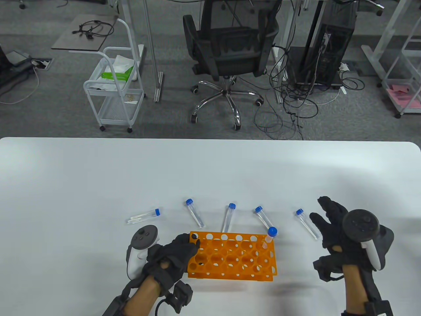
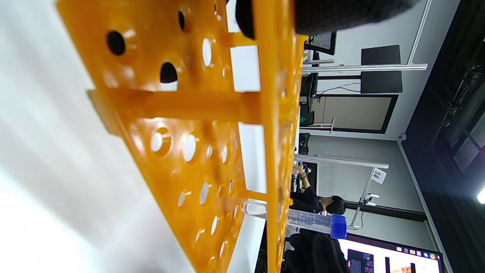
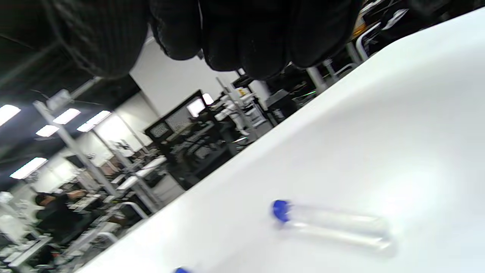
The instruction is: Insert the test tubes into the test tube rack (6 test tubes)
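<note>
Under the left hand (image 1: 171,255) sits the orange rack (image 1: 232,256), on the white bench (image 1: 98,177). That hand rests on the rack's left end, its fingertips (image 1: 194,243) curled over the far left corner and pressing on the top plate. The left wrist view shows the rack from close below, with a gloved fingertip (image 2: 246,17) hooked over its edge.

One tube with a blue cap (image 1: 269,237) already stands in the rack, in the far right corner hole, leaning slightly. From the left wrist view this same tube (image 2: 303,220) pokes through the top plate, cap outward.

Beyond the left hand and the rack, five more capped tubes lie flat on the bench in a loose row. Farthest to the left is one lying almost sideways (image 1: 143,216), just past the left hand's tracker. Next come a slanted tube (image 1: 194,213), an almost straight one (image 1: 228,218) and another slanted one (image 1: 264,218), all near the rack's far edge.

Right of the rack, the right hand (image 1: 342,237) hovers with fingers spread, released and grasping nothing. Just to its left, close by its fingertips, lies the fifth tube (image 1: 307,223). In the right wrist view the gloved fingers (image 3: 242,34) hang above this tube (image 3: 329,223), apart from it, and the picture is blurred.
</note>
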The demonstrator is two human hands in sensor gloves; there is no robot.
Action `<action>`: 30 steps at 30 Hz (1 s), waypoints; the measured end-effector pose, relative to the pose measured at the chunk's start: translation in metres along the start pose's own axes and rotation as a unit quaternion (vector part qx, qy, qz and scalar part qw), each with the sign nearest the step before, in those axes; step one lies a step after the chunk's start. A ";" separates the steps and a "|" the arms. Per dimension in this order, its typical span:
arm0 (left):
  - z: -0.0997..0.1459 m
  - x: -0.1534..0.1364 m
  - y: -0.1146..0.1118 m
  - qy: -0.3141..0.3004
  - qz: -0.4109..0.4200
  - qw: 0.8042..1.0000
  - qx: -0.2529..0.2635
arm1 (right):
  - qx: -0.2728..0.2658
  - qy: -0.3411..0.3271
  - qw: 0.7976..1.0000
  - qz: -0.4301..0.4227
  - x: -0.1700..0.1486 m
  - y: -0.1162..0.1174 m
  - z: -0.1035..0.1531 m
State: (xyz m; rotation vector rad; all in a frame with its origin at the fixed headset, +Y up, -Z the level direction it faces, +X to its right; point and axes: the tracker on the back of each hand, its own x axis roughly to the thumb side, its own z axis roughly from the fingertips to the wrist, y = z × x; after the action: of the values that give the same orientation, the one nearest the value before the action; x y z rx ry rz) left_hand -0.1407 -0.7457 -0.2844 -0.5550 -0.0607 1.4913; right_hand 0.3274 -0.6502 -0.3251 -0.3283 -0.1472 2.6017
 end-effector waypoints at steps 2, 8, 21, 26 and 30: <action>0.000 0.000 0.002 0.000 0.001 1.000 0.001 | -0.001 0.016 1.000 0.016 -0.007 0.001 -0.008; 0.001 -0.002 0.009 0.001 0.006 1.000 0.011 | 0.028 0.035 0.994 0.101 -0.008 0.026 -0.036; 0.003 -0.008 0.027 0.005 0.013 0.999 0.029 | 0.111 0.096 0.975 0.167 0.010 0.110 -0.083; 0.004 -0.009 0.030 0.005 0.014 0.999 0.033 | 0.109 0.089 0.953 0.267 0.009 0.129 -0.084; 0.007 -0.010 0.029 0.005 0.016 0.999 0.031 | 0.096 0.066 0.954 0.277 0.011 0.132 -0.083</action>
State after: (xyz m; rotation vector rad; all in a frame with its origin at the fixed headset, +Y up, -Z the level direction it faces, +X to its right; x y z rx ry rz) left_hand -0.1715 -0.7537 -0.2867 -0.5150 0.0028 1.5156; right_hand 0.2769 -0.7556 -0.4297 -0.5336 0.2873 3.0980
